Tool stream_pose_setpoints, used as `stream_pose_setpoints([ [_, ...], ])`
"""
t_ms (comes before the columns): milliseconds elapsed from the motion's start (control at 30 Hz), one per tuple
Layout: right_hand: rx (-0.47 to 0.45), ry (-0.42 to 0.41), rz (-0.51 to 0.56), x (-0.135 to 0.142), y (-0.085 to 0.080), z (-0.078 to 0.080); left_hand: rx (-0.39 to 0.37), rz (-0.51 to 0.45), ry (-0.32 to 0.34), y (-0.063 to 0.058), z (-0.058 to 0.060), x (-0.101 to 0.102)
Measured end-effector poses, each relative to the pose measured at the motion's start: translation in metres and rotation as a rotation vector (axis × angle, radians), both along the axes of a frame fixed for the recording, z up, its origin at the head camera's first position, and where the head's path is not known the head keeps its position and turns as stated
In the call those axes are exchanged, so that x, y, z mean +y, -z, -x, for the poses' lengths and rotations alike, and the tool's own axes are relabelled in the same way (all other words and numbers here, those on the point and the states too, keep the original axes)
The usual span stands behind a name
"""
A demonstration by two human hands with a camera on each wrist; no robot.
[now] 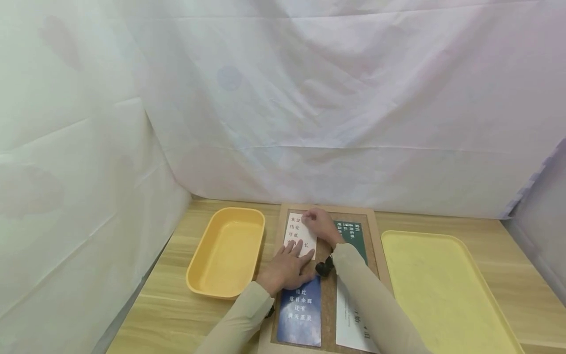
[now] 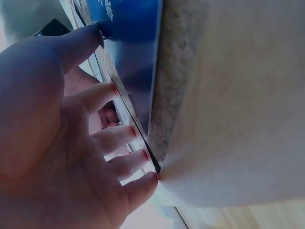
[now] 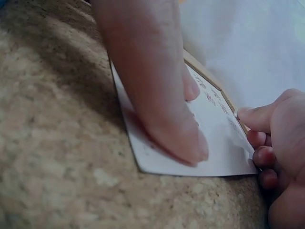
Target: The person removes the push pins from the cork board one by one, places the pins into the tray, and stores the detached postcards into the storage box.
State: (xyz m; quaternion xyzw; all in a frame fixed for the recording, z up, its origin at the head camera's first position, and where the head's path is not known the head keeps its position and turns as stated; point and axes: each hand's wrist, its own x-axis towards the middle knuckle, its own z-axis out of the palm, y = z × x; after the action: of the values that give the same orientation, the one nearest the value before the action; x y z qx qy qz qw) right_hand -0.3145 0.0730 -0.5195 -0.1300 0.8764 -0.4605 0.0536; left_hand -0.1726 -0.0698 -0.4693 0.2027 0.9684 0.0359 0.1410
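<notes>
A white card [image 1: 294, 235] with red printed characters lies on the upper left part of a wood-framed corkboard [image 1: 328, 305]. My left hand [image 1: 287, 268] is palm down with fingers spread, its fingertips over the card's lower part. In the left wrist view its thumb reaches the edge of a blue card [image 2: 131, 52] just below. At the white card's upper right edge is my right hand [image 1: 320, 226], its fingers curled. The right wrist view shows its thumb [image 3: 259, 118] at the card's edge and a left-hand finger [image 3: 162, 109] on the card near a corner.
On the right half of the board lie a dark green card [image 1: 362, 246] and a pale card [image 1: 342, 314], both partly hidden by my right sleeve. A deep orange tray [image 1: 191, 280] stands left of the board, a flat yellow tray [image 1: 442, 285] right of it. White cloth [image 1: 309, 98] hangs behind.
</notes>
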Motion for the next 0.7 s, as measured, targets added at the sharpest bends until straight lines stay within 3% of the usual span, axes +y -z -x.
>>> stream_pose_setpoints([
  [333,0.023,-0.011,0.042,0.0034,0.0002,-0.0028,-0.003,-0.019,0.003,0.0023,0.0001,0.0001],
  [533,0.071,-0.034,0.021,0.0030,-0.0012,-0.0039,-0.014,-0.048,-0.011,0.0022,0.0002,-0.0014],
  [700,0.059,-0.075,0.001,0.0037,-0.0050,-0.0056,-0.011,-0.056,-0.011,0.0012,-0.0002,-0.0018],
])
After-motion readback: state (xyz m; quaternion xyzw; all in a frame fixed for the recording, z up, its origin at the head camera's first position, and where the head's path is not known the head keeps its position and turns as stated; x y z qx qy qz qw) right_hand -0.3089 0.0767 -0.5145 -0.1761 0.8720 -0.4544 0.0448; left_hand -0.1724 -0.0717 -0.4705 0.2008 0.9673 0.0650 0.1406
